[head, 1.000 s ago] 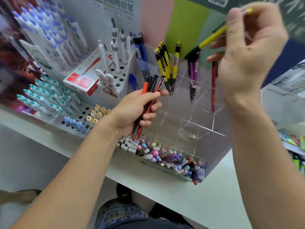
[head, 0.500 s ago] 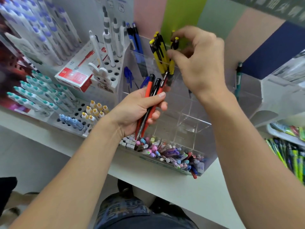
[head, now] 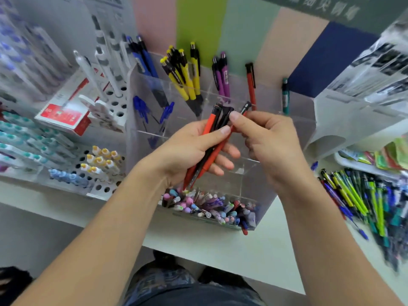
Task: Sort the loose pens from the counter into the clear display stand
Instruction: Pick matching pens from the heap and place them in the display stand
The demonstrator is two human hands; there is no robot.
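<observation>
The right grip (head: 262, 138) has come back from the stand (head: 293, 129) with nothing in it and now pinches the top of a red pen (head: 239, 117) in the bundle (head: 212, 142), thumb and forefinger closed on it just above the left thumb. The yellow pen it carried half a second ago is gone from it; a cluster of yellow pens (head: 187, 78) stands in the compartment beyond and left of the grips, so I judge that one sorted. The left grip (head: 194, 149) still wraps the bundle of red and black pens, tips pointing down toward the person. One red pen (head: 250, 85) already stands in a compartment just beyond the right grip, likely where this one belongs. Far right of the grips, a heap of loose pens (head: 362, 202) lies on the table (head: 198, 241), so much of the sorting remains.
</observation>
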